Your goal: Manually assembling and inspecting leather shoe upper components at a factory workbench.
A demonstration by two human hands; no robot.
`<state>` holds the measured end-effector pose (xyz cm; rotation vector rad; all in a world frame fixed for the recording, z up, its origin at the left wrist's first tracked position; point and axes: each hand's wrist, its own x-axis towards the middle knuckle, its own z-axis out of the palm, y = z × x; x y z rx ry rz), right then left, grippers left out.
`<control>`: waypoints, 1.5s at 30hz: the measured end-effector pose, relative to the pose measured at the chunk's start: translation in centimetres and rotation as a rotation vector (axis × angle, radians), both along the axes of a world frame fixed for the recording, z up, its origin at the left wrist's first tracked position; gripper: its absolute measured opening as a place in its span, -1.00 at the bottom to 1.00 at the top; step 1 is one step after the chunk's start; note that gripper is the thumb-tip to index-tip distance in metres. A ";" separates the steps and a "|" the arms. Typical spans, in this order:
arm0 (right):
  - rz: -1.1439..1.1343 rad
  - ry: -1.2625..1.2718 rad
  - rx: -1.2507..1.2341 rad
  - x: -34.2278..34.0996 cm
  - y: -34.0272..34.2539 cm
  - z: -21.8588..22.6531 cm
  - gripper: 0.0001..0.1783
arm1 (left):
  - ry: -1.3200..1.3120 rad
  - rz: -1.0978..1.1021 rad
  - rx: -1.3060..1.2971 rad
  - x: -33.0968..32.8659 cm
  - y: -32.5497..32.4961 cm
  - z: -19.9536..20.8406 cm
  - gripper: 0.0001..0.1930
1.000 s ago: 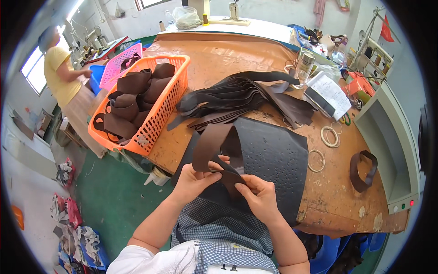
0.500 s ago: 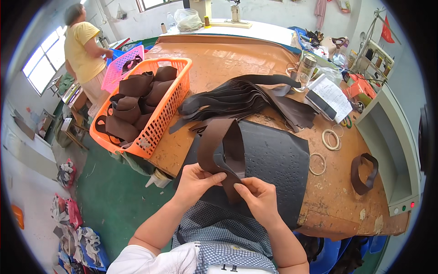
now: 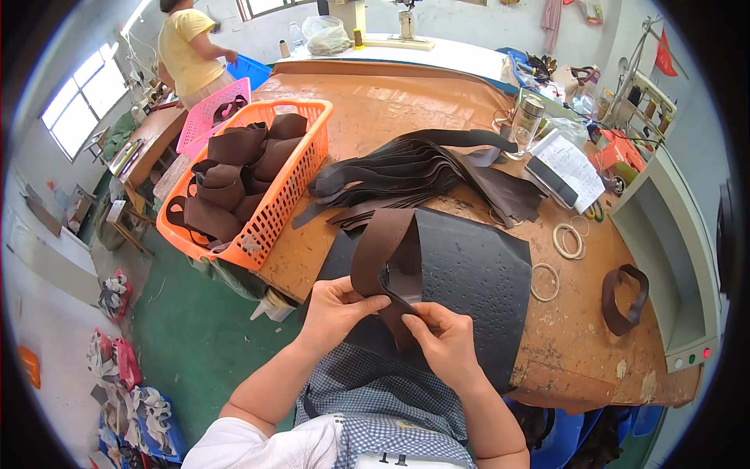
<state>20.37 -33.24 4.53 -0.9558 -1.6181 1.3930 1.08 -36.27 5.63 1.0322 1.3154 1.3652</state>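
Between my hands is a dark brown leather strip (image 3: 375,248), bent into a standing loop with its ends overlapping. My left hand (image 3: 336,313) pinches it on the left side, thumb along the edge. On the other side my right hand (image 3: 444,332) grips the overlap between thumb and fingers. Under the loop lies a black, pitted rubber mat (image 3: 480,289). Beyond it, a pile of flat dark strips (image 3: 398,168) is spread across the table. An orange basket (image 3: 291,191) to the left holds several brown loops (image 3: 223,184).
A single brown loop (image 3: 625,301) stands at the right beside a grey machine frame (image 3: 672,258). Near it are cream rings (image 3: 569,241), a glass jar (image 3: 525,125) and a written sheet (image 3: 569,168). A pink basket (image 3: 205,117) and a person in yellow (image 3: 191,47) are at the far left.
The strip's overlapping ends have come closer together in my fingers. My hands stay nearly in place. The person in yellow at the back has moved right and farther off.
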 end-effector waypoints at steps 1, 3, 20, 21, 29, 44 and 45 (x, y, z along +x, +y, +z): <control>0.005 -0.036 0.010 -0.1 0.0 0.2 -0.83 | 0.000 0.001 0.001 0.1 0.0 0.0 -0.79; 0.011 -0.072 0.022 -0.1 0.1 0.2 -0.83 | -0.017 -0.004 0.004 0.3 -0.1 0.0 -0.81; 0.027 -0.092 0.035 0.0 0.7 0.0 -0.85 | -0.012 -0.075 0.072 0.7 -0.3 0.0 -0.82; 0.025 -0.092 0.035 0.0 0.7 -0.2 -0.85 | -0.024 -0.086 0.092 0.6 -0.2 0.0 -0.81; 0.070 -0.198 0.057 0.0 0.6 0.4 -0.84 | -0.065 -0.139 0.008 -0.4 -0.1 -0.3 -0.77; 0.096 -0.015 0.102 -0.3 0.7 1.4 -0.75 | -0.716 -0.279 -0.176 -1.4 -0.1 -2.6 -0.75; 0.096 -0.016 0.101 -0.2 0.8 1.1 -0.75 | -0.663 -0.279 -0.202 -1.3 0.0 -2.7 -0.75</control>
